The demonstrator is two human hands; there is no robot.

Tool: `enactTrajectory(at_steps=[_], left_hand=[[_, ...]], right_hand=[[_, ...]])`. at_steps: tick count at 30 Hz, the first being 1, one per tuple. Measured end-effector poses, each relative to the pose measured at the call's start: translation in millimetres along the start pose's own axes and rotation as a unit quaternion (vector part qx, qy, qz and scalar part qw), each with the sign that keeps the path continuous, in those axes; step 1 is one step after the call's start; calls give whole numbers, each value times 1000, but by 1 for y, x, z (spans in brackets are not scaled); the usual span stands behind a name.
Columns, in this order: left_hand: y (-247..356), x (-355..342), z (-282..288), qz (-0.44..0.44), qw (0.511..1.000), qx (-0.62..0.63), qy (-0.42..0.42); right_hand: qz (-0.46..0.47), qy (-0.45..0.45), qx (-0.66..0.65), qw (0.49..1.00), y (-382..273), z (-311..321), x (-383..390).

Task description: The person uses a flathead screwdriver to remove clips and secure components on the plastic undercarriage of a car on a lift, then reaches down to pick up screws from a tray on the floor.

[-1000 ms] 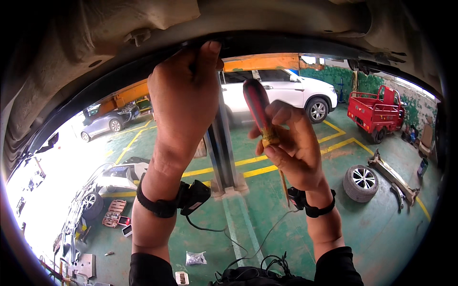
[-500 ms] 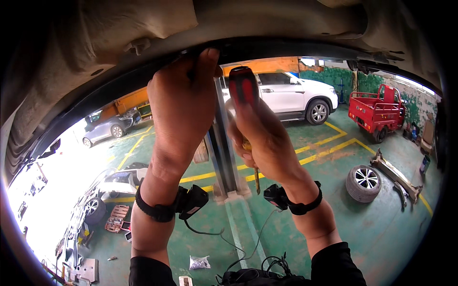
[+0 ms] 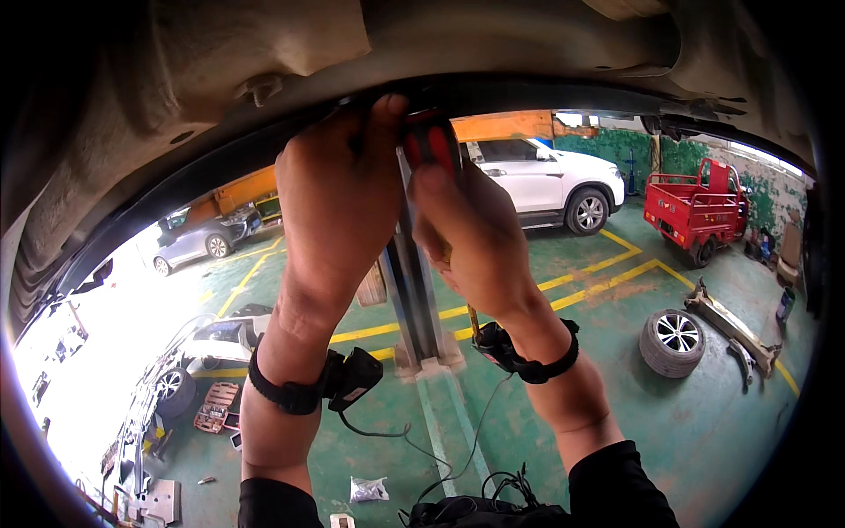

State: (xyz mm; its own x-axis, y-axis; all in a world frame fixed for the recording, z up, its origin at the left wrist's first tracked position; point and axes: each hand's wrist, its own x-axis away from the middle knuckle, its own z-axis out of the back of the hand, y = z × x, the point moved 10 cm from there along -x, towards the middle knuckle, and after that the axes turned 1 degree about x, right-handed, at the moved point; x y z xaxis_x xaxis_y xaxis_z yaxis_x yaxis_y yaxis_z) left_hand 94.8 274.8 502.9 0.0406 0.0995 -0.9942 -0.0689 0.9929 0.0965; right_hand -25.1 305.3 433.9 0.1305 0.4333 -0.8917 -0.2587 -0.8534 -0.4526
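Your right hand (image 3: 475, 238) has the screwdriver (image 3: 432, 141) butt-up beside your left hand (image 3: 339, 189), just under the dark edge (image 3: 546, 95) overhead

Your right fingers wrap its red-and-black handle, the shaft (image 3: 473, 319) pointing down past your palm; your left hand is curled, thumb up at the edge, and whether it grips anything cannot be told. Nothing finished shows above your hands, so the work looks partway at most, and how much is left is unclear. Your left fingertips and whatever they cover are hidden, the shaft's tip is hard to pick out beside your right wrist's black device (image 3: 495, 348), and it is too dark to tell if the handle touches the edge
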Motion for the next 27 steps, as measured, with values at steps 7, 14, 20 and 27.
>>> enactTrajectory(at_steps=[7,14,20,27], left_hand=[[-14,16,-7,25,995,87,-35],[-14,25,-22,51,967,229,-100],[-14,23,-17,77,973,199,-81],[-9,15,-16,66,973,212,-62]], right_hand=[[-51,9,-34,998,11,-4,-1],[-28,18,-52,998,12,-3,-4],[6,46,-7,999,0,-5,-3],[-108,-10,-66,992,5,-13,-4]])
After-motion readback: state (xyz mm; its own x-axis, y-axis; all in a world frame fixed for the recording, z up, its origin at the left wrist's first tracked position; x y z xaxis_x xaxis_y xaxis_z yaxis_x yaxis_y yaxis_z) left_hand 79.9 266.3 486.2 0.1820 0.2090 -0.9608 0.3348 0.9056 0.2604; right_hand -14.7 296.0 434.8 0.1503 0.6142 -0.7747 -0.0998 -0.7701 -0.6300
